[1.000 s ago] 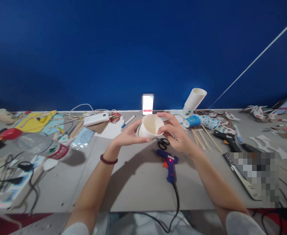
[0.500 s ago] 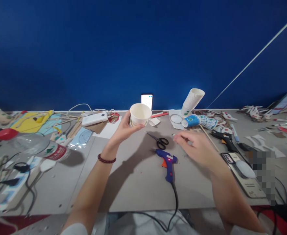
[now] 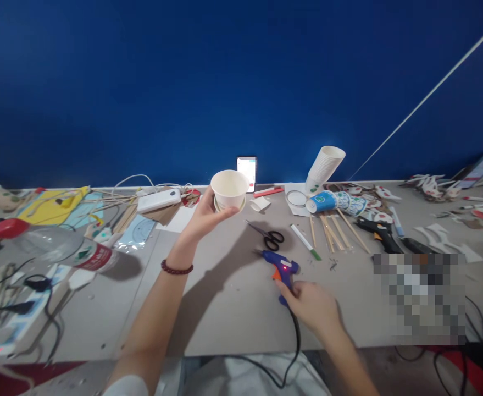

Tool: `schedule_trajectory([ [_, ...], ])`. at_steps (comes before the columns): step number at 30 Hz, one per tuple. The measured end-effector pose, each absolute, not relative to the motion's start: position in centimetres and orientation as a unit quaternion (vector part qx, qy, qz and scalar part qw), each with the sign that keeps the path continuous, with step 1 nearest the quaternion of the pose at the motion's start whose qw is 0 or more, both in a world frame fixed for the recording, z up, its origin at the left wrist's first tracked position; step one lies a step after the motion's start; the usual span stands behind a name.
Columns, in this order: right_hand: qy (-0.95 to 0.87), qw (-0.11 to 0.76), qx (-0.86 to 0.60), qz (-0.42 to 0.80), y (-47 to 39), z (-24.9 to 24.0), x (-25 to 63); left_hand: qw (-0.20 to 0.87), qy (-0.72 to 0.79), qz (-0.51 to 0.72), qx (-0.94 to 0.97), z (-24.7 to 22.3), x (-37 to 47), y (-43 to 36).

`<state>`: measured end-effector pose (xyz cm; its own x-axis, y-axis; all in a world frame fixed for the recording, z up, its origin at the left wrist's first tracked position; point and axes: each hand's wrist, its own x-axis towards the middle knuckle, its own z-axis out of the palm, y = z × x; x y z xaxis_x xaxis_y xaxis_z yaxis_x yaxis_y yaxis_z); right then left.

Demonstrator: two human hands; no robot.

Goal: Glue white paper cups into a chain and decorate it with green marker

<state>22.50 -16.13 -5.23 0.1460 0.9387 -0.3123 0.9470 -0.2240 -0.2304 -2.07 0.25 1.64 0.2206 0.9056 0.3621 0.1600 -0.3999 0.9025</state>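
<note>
My left hand (image 3: 208, 217) is raised over the table, closed round a white paper cup (image 3: 229, 190) with its mouth upward and toward me. A thin rim or ring shows under the cup, partly covered by my thumb. My right hand (image 3: 307, 305) is closed on the handle of a blue hot glue gun (image 3: 280, 264), which lies on the table with its orange trigger to the left and a red light lit. Black-handled scissors (image 3: 272, 239) lie just beyond the glue gun. A white marker with a green end (image 3: 306, 242) rests to their right.
Wooden sticks (image 3: 332, 234), a blue patterned cup (image 3: 321, 203) and stacked paper cups (image 3: 326, 168) stand or lie at the right back. A lit phone (image 3: 246, 173) leans at the wall. Leftward are a plastic bottle (image 3: 60, 245), a power strip (image 3: 31, 313) and a black cord (image 3: 296, 335) trails nearer me.
My right hand has moved down and left from the marker, now lying uncovered, to the glue gun's handle. The cup in my left hand has shifted slightly left and up.
</note>
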Motion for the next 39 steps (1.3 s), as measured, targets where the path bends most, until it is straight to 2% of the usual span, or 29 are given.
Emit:
schedule_trajectory([
  [4, 0.635, 0.002, 0.745, -0.202, -15.6, -5.5, 21.5, 0.393, 0.393, 0.493, 0.67, 1.4, -2.2, 0.4],
  [7, 0.631, -0.044, 0.746, -0.208, -16.1, -6.2, 21.1, 0.395, 0.392, 0.5, 0.664, 1.6, -2.4, 0.4],
  [14, 0.556, -0.32, 0.735, -0.221, -18.3, -9.0, 20.4, 0.384, 0.399, 0.519, 0.651, 1.9, -3.3, 0.7],
  [19, 0.457, -0.463, 0.664, -0.369, -18.5, -9.1, 19.7, 0.398, 0.408, 0.517, 0.639, 1.8, -3.3, 0.8],
  [24, 0.322, -0.506, 0.622, -0.504, -18.6, -8.6, 18.9, 0.433, 0.404, 0.511, 0.623, 1.3, -3.4, 1.1],
  [30, 0.268, -0.54, 0.603, -0.523, -18.1, -8.0, 18.5, 0.467, 0.391, 0.508, 0.609, 0.9, -3.6, 1.3],
  [39, 0.335, -0.558, 0.549, -0.524, -16.0, -5.0, 18.8, 0.466, 0.381, 0.506, 0.618, 0.4, -3.4, 1.5],
])
